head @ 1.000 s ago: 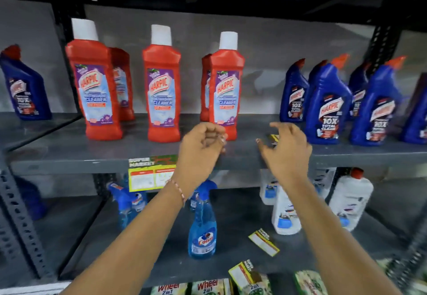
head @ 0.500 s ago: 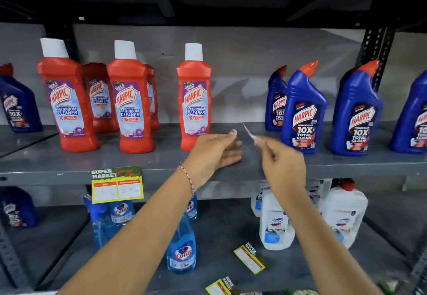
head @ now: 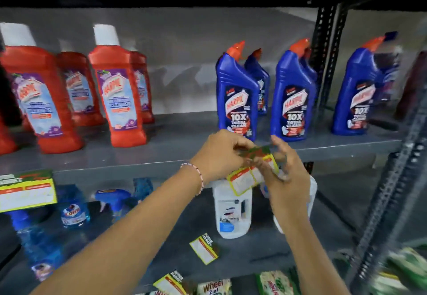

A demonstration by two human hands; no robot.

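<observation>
A yellow-edged price tag [head: 248, 176] with a green and red header hangs in front of the grey shelf edge [head: 138, 167], below a blue Harpic bottle [head: 238, 96]. My left hand [head: 221, 153] pinches the tag's upper left part. My right hand [head: 284, 167] pinches its right side, fingers curled over it. The tag's right end is hidden behind my right fingers.
Red Harpic bottles [head: 117, 91] stand at the left of the shelf, more blue bottles [head: 293, 96] at the right. Another price tag [head: 26, 190] hangs on the edge at left. Below are spray bottles [head: 74, 211], white bottles [head: 232, 213] and loose tags [head: 204, 248]. A black upright [head: 323, 59] stands at right.
The view has shifted right and closer. Both hands have dropped from the shelf top to its front edge, and the tag held edge-on by my right hand is now gripped by both hands.
</observation>
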